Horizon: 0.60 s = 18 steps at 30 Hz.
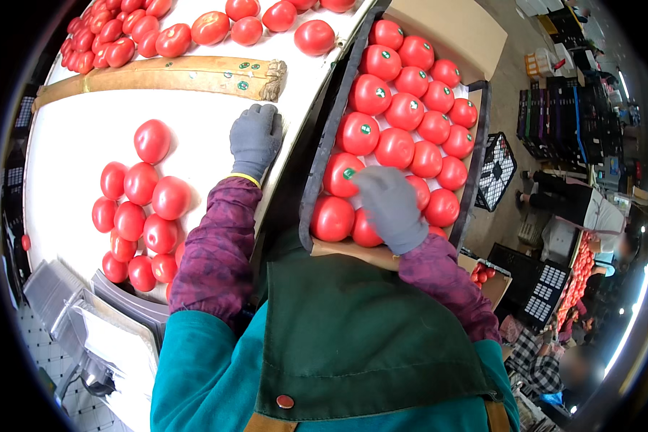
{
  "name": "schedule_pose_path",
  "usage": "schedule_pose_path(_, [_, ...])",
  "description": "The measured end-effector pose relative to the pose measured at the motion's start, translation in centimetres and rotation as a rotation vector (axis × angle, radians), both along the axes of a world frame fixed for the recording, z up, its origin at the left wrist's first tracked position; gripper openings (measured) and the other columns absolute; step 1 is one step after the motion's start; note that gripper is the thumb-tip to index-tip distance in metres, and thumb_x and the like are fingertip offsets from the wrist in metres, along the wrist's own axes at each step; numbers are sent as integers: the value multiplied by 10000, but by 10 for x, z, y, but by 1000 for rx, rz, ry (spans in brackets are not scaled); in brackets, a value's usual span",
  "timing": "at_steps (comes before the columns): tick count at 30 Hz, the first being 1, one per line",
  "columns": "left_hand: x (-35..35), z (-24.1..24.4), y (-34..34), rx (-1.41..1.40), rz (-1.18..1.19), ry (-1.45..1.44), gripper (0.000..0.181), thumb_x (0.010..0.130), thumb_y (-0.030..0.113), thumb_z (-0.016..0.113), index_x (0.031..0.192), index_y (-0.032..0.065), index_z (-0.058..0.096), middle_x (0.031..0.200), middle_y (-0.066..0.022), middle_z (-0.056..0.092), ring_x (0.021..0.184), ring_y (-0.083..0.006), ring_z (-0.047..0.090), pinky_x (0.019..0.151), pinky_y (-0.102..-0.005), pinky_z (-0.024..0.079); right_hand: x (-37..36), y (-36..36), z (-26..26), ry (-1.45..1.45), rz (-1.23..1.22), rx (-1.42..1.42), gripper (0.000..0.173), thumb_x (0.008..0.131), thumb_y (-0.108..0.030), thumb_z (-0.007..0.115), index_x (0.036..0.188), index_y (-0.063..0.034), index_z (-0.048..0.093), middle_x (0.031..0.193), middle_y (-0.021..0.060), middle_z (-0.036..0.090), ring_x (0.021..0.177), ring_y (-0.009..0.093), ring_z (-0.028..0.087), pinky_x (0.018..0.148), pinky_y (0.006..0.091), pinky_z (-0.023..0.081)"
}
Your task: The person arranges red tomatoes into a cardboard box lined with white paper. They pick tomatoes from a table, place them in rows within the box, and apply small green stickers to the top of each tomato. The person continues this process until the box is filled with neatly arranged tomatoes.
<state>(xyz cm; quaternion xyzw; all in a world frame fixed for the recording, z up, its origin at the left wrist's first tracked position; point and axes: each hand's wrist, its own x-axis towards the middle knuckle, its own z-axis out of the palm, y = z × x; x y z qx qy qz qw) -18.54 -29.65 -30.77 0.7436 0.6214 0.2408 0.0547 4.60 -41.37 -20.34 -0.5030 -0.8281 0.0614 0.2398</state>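
Note:
My right hand point(393, 208), in a grey work glove and blurred, is over the near rows of red tomatoes point(394, 148) in a black crate point(313, 178). Its fingertips are beside a tomato with a green sticker point(349, 173); whether they hold anything is hidden. Many tomatoes in the crate bear such round stickers, while several near ones show none. On the white tabletop point(216, 127) my left hand point(256, 135), gloved too, rests near the edge with its fingers curled under and nothing visible in them. Loose tomatoes point(141, 183) lie in a group to its left.
A tan wrapped bar point(162, 75) with stickers and a frayed end crosses the table. Beyond it are more tomatoes point(210, 28). A cardboard flap point(453, 32) rises from the crate. Stacked black crates point(553, 124) and people stand off to the right.

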Motion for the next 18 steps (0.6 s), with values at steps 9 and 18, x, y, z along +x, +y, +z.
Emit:
schedule_pose_path(9, [0,-2,0,-15,4,13,144,830,244,561,822,100,566,781,-123,581,737,-311,585,640,-437,464,12,29,24,1259,-519,-790,139,870,-79,510,969,-10,579,760,34,565,645,88,535,561,231,436])
schedule_pose_path(18, [1,1,-1,-7,-5,-9,125,833,226,555,825,101,561,774,-124,572,728,-314,577,633,-440,457,15,57,-3,194,-154,58,176,827,-36,534,988,-72,595,911,112,584,822,301,582,671,381,493])
